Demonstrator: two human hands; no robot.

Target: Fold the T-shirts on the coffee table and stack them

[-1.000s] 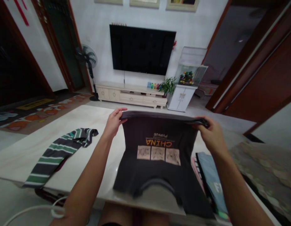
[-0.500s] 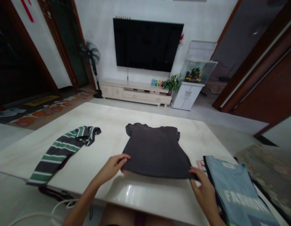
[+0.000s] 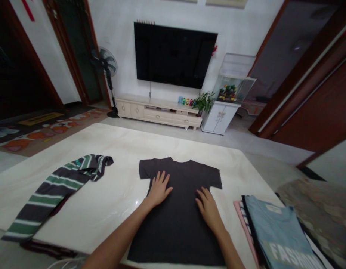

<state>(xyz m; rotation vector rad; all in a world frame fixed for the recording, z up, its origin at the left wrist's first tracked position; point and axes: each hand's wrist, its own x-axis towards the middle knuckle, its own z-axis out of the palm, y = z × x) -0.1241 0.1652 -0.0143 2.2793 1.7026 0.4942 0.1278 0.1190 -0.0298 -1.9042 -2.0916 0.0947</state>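
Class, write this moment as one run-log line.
left hand: open, on dark T-shirt | right hand: same | T-shirt: spread on table | left: striped garment | right: stacked clothes

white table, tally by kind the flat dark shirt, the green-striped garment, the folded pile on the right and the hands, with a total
Dark shirt: 1
Green-striped garment: 1
Folded pile, counted as one: 1
Left hand and right hand: 2
Total: 5

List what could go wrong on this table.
The dark grey fabric T-shirt might wrinkle if the left hand or right hand resting on it drags. The green, black and white striped garment could slip, since its near end reaches the edge of the glossy white tabletop.
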